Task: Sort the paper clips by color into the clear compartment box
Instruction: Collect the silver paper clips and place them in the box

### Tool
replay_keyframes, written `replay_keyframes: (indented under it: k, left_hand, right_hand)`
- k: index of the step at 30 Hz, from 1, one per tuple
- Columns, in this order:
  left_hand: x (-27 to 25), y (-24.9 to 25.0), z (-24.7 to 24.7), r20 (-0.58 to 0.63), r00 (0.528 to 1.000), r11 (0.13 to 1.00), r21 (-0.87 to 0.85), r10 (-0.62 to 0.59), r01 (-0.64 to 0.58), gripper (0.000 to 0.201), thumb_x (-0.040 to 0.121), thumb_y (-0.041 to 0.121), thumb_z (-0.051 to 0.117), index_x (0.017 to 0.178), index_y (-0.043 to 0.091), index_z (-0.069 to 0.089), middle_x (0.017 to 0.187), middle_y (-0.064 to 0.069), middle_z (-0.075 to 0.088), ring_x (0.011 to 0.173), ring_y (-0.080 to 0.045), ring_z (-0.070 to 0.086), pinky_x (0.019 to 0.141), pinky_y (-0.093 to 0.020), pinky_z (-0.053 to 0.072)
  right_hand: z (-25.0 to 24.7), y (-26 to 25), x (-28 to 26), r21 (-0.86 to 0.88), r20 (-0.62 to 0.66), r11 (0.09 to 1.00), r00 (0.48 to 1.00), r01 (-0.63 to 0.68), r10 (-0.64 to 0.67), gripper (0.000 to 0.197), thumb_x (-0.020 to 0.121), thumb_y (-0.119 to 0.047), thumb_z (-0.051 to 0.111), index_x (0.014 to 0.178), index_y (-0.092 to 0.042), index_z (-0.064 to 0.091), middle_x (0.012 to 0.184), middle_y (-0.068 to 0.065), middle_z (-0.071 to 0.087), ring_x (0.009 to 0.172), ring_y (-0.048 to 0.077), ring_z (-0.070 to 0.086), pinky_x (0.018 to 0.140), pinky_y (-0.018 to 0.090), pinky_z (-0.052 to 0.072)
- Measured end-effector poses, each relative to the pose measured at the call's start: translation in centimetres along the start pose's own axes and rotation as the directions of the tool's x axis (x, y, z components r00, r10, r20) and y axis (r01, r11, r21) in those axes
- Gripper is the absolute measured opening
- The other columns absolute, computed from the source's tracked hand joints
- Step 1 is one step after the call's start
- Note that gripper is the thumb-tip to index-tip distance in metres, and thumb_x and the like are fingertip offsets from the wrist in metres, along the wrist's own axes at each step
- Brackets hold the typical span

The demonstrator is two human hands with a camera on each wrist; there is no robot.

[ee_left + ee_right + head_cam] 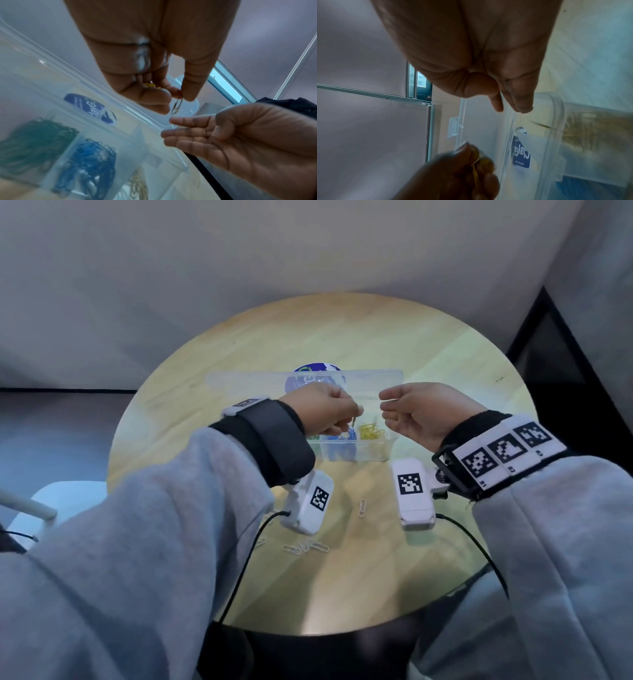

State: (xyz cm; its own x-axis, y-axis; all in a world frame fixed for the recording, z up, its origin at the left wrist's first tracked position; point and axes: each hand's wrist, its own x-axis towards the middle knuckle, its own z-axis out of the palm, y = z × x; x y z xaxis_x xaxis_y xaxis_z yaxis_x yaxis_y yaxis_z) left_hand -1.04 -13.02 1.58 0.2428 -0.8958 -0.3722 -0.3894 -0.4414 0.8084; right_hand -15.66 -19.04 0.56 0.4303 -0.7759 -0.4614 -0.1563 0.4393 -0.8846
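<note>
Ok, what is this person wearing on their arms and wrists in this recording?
Both arms wear light grey fleece sleeves over black cuffs. The left hand and right hand are bare. Each wrist carries a black strap with white blocks bearing black-and-white square code markers, and beneath it a white box-shaped camera unit with its own marker and a thin black cable.

Green clips, blue clips and yellow clips fill the clear box on the pale wood worktop, grey sleeves bearing black-and-white checkered tags
</note>
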Motion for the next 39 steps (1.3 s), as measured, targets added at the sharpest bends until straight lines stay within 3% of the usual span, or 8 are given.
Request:
replay_keyframes:
  k: [6,11,19,21,24,27,34,39]
  left_hand:
    - [1.3,1.4,2.6,0.032,0.999,0.993,-0.116,0.034,-0.03,0.013,0.092,0.015,0.056,0.079,0.018,0.054,0.082,-0.004,0.057,0.076,-0.014,0.056,0.087,-0.03,0.052]
    - [1.0,0.9,2.5,0.028,0.998,0.996,0.07,0.052,-0.054,0.014,0.091,0.022,0.056,0.079,0.029,0.055,0.088,0.005,0.057,0.093,-0.015,0.055,0.097,-0.035,0.049]
    - [-3.1,-2.3,-0.4,0.048,0.998,0.985,0.168,0.041,-0.048,0.014,0.092,0.011,0.051,0.083,0.019,0.057,0.073,-0.001,0.059,0.065,-0.016,0.063,0.061,-0.024,0.054]
    - [-3.9,-3.9,-0.7,0.061,0.998,0.923,0.384,0.005,-0.028,0.013,0.089,0.013,0.051,0.086,0.022,0.059,0.076,0.0,0.062,0.075,-0.02,0.067,0.073,-0.03,0.055]
    - [-4.1,-6.0,-0.6,0.061,0.998,0.653,0.757,-0.026,-0.029,0.028,0.088,0.012,0.047,0.104,0.03,0.062,0.104,0.006,0.063,0.098,-0.015,0.059,0.083,-0.025,0.044]
    - [-3.6,-7.0,-0.1,0.098,0.994,0.521,0.851,-0.045,-0.06,0.047,0.088,0.003,0.047,0.127,0.028,0.054,0.133,0.005,0.051,0.118,-0.018,0.051,0.089,-0.027,0.041]
    - [-2.4,-7.8,0.5,0.178,0.984,0.385,0.907,0.018,-0.171,0.059,0.083,-0.004,0.05,0.136,0.021,0.045,0.13,-0.002,0.049,0.115,-0.025,0.054,0.086,-0.031,0.043]
    - [-2.0,-7.9,0.5,0.142,0.99,0.399,0.907,0.018,-0.137,0.042,0.084,-0.002,0.051,0.12,0.019,0.054,0.119,-0.003,0.058,0.104,-0.023,0.056,0.074,-0.026,0.037]
  right_hand:
    - [-1.1,-0.3,-1.0,-0.28,0.066,0.959,0.997,0.052,-0.035,0.021,0.09,0.008,0.041,0.085,-0.006,0.056,0.081,0.011,0.056,0.073,0.019,0.055,0.075,0.027,0.05]
    - [-2.4,0.1,-1.7,-0.628,0.007,0.777,0.999,0.043,-0.05,0.018,0.086,-0.006,0.049,0.096,-0.002,0.063,0.076,0.009,0.065,0.074,0.022,0.063,0.084,0.035,0.056]
    - [-1.0,1.6,-2.3,-0.744,0.179,0.654,0.984,0.138,-0.004,0.006,0.086,-0.009,0.056,0.085,-0.014,0.06,0.078,0.002,0.064,0.068,0.014,0.062,0.074,0.023,0.053]
    - [-0.3,2.0,-2.2,-0.774,0.24,0.606,0.971,0.186,0.009,0.013,0.085,-0.006,0.057,0.081,-0.019,0.059,0.07,-0.003,0.059,0.068,0.015,0.058,0.077,0.029,0.053]
    - [0.8,2.6,-2.5,-0.816,0.298,0.521,0.955,0.25,0.008,0.018,0.083,-0.005,0.056,0.086,-0.021,0.062,0.069,-0.007,0.054,0.067,0.014,0.054,0.069,0.025,0.049]
    - [1.5,2.9,-2.8,-0.852,0.344,0.428,0.939,0.303,0.02,0.021,0.084,-0.008,0.056,0.095,-0.023,0.066,0.079,-0.006,0.055,0.067,0.01,0.051,0.064,0.02,0.043]
    - [2.8,4.8,-2.5,-0.902,0.393,0.263,0.902,0.341,0.179,0.028,0.085,-0.015,0.061,0.109,-0.028,0.06,0.101,-0.006,0.058,0.085,0.012,0.052,0.067,0.019,0.038]
    - [3.5,6.1,-1.9,-0.938,0.346,0.071,0.921,0.339,0.176,0.024,0.082,-0.011,0.055,0.092,-0.032,0.055,0.093,-0.008,0.053,0.085,0.016,0.054,0.067,0.024,0.044]
